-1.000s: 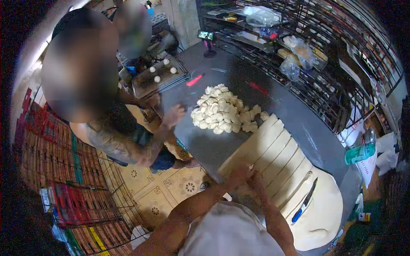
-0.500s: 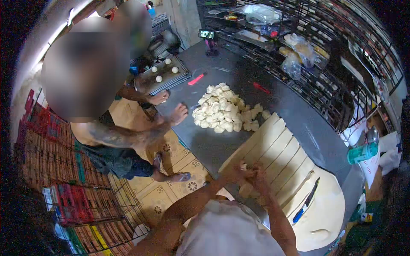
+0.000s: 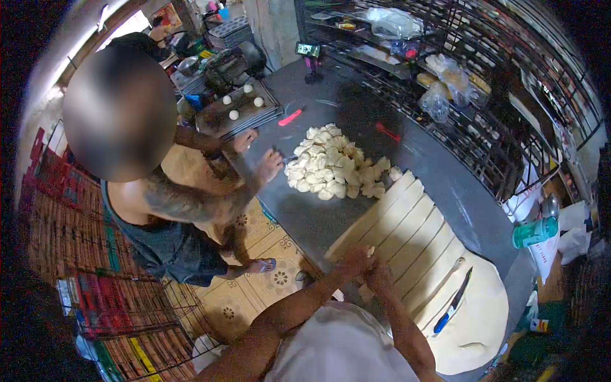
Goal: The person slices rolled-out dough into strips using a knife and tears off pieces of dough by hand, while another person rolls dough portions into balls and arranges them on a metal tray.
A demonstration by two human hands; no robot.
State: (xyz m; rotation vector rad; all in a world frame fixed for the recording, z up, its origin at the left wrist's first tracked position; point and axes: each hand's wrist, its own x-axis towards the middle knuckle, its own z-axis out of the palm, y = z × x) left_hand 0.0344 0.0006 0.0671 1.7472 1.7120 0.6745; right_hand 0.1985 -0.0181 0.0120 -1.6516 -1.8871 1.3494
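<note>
My left hand (image 3: 356, 260) and my right hand (image 3: 379, 275) meet above the near left edge of a large dough sheet (image 3: 423, 245). Their fingers are closed together on a piece of dough (image 3: 370, 252), and a small pale bit shows at the fingertips. The rest of it is hidden by the fingers. Long parallel cuts divide the sheet's far part into strips; its near right end is uncut. A knife (image 3: 453, 304) with a blue handle and dark blade lies on the uncut end. Beyond the sheet rises a heap of small dough pieces (image 3: 328, 162).
Across the table's left corner stands a co-worker (image 3: 184, 197), hands near the heap. Stacked trays (image 3: 216, 121) with several dough balls sit behind. Two red tools (image 3: 291, 117) (image 3: 387, 132) and a phone on a stand (image 3: 309, 51) are on the table. Dark racks (image 3: 484, 121) line the right.
My hands stay together at the sheet's edge, with slight finger movement. The co-worker's hands have shifted a little and the head has turned. The view has moved slightly.
</note>
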